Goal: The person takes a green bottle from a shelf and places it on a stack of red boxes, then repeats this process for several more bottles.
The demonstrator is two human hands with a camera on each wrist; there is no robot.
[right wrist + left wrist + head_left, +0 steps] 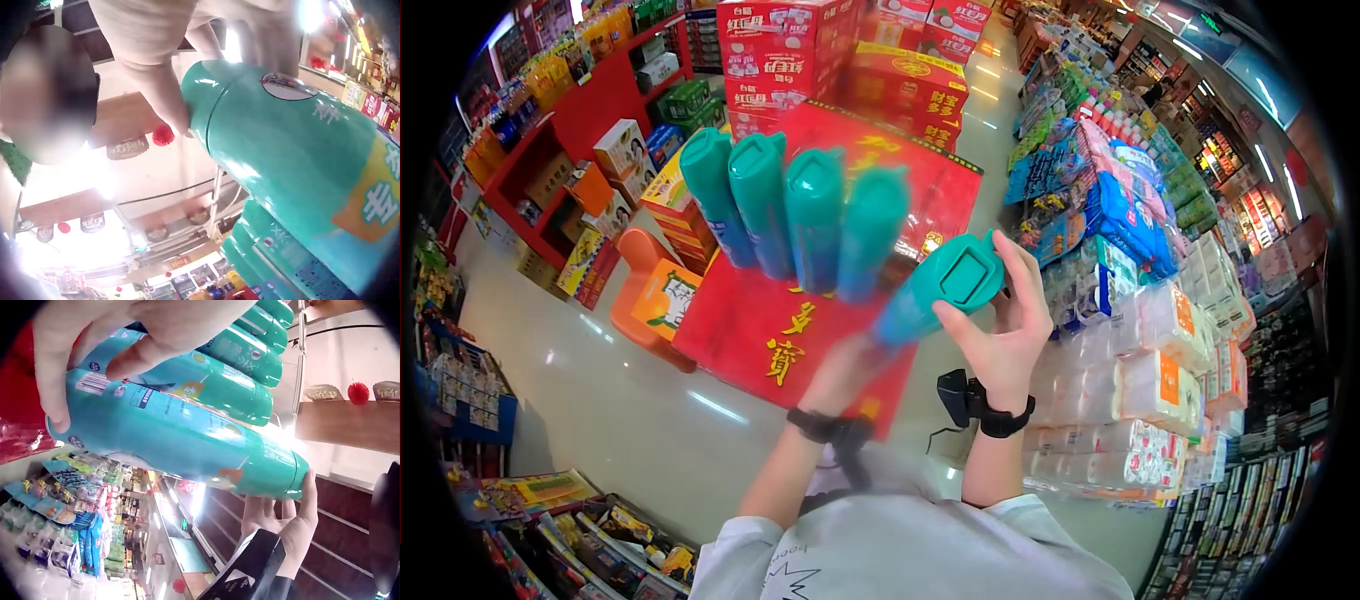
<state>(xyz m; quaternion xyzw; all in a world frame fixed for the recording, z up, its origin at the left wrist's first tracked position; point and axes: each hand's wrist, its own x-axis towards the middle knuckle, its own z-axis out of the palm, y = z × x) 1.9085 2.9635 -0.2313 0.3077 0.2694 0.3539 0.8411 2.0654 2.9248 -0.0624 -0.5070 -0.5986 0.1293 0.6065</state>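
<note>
Between both hands is a tilted tall plastic canister [925, 290], with a teal flip-top lid and a blue lower part. My left hand [842, 372] grips its base, blurred in the head view; in the left wrist view its fingers curl over the bottom end near a barcode. My right hand [1012, 335] holds the lid end between thumb and fingers. The right wrist view shows the canister's teal upper body [269, 144] close up, with an orange label patch. Several matching canisters [812, 215] stand in a row to the left, on a red box top [740, 325] with gold characters.
Behind the row are stacked red cartons [785, 60]. An orange plastic stool [640, 290] stands left of the red box. On the right, wrapped paper rolls [1140, 385] and blue packs [1135, 225] are piled high. Shelves with magazines [590, 540] lie at the lower left.
</note>
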